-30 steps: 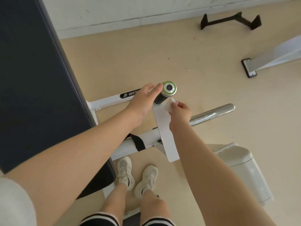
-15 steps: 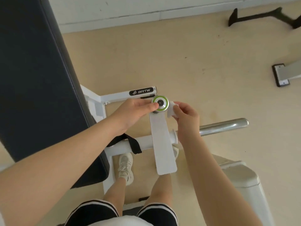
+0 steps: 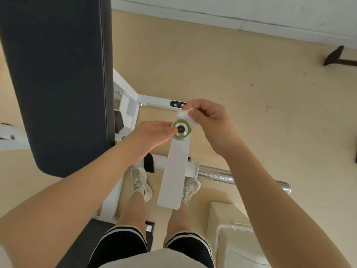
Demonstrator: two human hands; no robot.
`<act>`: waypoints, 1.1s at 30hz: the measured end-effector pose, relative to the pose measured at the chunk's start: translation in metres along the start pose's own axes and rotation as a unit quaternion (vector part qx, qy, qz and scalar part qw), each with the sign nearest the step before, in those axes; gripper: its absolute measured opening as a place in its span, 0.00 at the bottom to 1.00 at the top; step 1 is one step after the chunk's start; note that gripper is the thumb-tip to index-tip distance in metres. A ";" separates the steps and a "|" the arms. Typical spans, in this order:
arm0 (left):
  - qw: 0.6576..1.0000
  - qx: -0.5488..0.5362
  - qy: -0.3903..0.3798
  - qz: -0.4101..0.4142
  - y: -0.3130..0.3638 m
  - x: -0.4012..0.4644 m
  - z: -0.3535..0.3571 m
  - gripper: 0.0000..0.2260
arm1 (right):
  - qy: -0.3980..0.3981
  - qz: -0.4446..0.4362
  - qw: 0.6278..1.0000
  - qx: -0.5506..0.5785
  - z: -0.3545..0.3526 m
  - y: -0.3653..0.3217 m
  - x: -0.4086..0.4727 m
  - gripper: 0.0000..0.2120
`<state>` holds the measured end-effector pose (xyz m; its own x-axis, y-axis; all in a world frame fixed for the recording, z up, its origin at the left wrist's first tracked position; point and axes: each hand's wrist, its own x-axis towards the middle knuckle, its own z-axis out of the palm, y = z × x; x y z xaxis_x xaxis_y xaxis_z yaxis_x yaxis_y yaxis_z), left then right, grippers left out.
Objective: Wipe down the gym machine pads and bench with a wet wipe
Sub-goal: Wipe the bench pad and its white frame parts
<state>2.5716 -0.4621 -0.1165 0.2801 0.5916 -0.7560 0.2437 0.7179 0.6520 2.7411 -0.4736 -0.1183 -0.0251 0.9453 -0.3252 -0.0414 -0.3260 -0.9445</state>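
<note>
A round handle end cap point(image 3: 182, 129), silver with a green ring, tops a white flat machine arm point(image 3: 174, 171). My left hand point(image 3: 152, 135) rests against the cap's left side, fingertips touching it, fingers fairly straight. My right hand point(image 3: 209, 120) pinches a small folded white wet wipe point(image 3: 183, 113) just above and right of the cap, touching its edge. A long dark padded backrest point(image 3: 56, 78) stands at the left.
White machine frame point(image 3: 152, 99) with a black logo label runs behind the hands. A chrome bar point(image 3: 241, 179) sticks out to the right. A cream plastic cover point(image 3: 231, 238) sits at lower right. My legs and white shoes stand below. Black stand point(image 3: 338, 57) at far right.
My head has moved over the handle, so the cap faces me. My right hand with the wipe has risen from beside the arm to the cap's upper right edge.
</note>
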 end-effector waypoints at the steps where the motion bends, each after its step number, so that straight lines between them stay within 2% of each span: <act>1: 1.000 0.000 0.004 -0.002 -0.001 -0.001 0.001 0.08 | 0.016 -0.002 1.000 -0.002 0.003 0.001 0.002 0.16; 4: 1.000 -0.008 0.018 -0.002 -0.002 -0.003 0.004 0.05 | 0.089 0.041 0.989 -0.109 0.009 0.036 0.009 0.15; 7: 1.000 -0.013 0.019 0.010 -0.003 -0.003 0.005 0.05 | 0.078 0.123 0.976 -0.160 0.007 0.068 0.004 0.17; 11: 1.000 0.000 -0.007 0.019 -0.002 -0.001 0.002 0.11 | 0.040 0.059 0.989 -0.126 0.000 0.053 -0.004 0.12; 13: 1.000 0.009 -0.017 0.017 0.000 -0.001 0.002 0.08 | 0.020 0.024 0.996 -0.089 -0.004 0.038 -0.012 0.14; 15: 1.000 0.011 -0.017 0.009 0.002 -0.001 0.001 0.06 | 0.025 0.026 0.997 -0.063 -0.007 0.034 -0.020 0.14; 17: 1.000 0.006 -0.011 0.003 0.003 -0.001 0.000 0.06 | 0.104 0.071 0.989 -0.081 -0.008 0.046 -0.021 0.11; 19: 1.000 0.009 -0.012 0.000 0.003 -0.001 0.000 0.06 | 0.205 0.154 0.958 -0.128 -0.009 0.066 -0.016 0.09; 21: 0.999 0.032 -0.019 0.001 0.002 0.001 -0.001 0.06 | 0.246 0.224 0.935 -0.124 0.000 0.078 -0.010 0.11; 23: 0.998 0.043 -0.043 -0.001 0.003 0.004 -0.006 0.08 | 0.230 0.257 0.938 -0.047 0.021 0.084 -0.004 0.08; 26: 0.996 0.044 -0.080 0.000 0.006 0.006 -0.011 0.20 | 0.258 0.291 0.911 0.134 0.043 0.075 -0.008 0.05; 29: 0.996 0.053 -0.065 -0.003 0.005 0.010 -0.011 0.09 | 0.236 0.251 0.896 0.280 0.043 0.056 -0.027 0.04; 31: 0.998 0.045 -0.053 -0.005 0.006 0.009 -0.009 0.07 | 0.218 0.203 0.883 0.363 0.043 0.047 -0.041 0.04; 33: 0.998 0.034 -0.059 -0.005 0.006 0.007 -0.009 0.07 | 0.243 0.200 0.861 0.400 0.050 0.042 -0.050 0.06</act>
<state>2.5671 -0.4505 -0.1185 0.3834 0.5349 -0.7529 0.3083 0.6943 0.6503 2.6905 -0.5355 -0.1392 0.2152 0.5853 -0.7817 -0.8059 -0.3456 -0.4806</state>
